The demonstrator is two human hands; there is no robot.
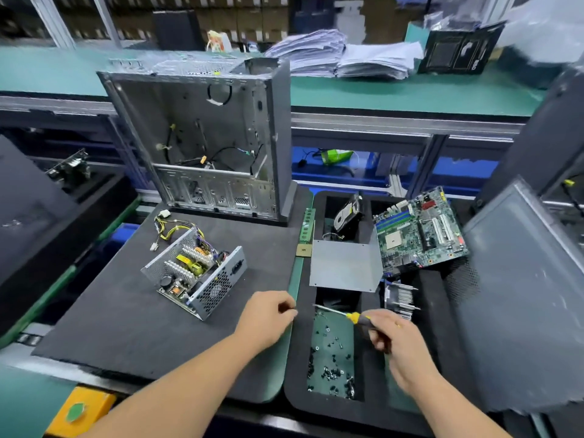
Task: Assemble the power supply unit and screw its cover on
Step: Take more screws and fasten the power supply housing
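The right hand [395,338] gripped the screwdriver [344,316] above the screws [331,371]; the left hand [267,317], fingers curled together, possibly pinched something tiny, cannot tell, power supply [196,275] beyond.

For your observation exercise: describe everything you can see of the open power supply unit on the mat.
The power supply unit is a perforated grey metal box with no cover on, so its circuit board, yellow components and finned silver heat sinks show. A socket sits in its end wall. Yellow and black cables trail from its far end to white plugs. It rests askew on the dark foam mat; neither hand touches it.
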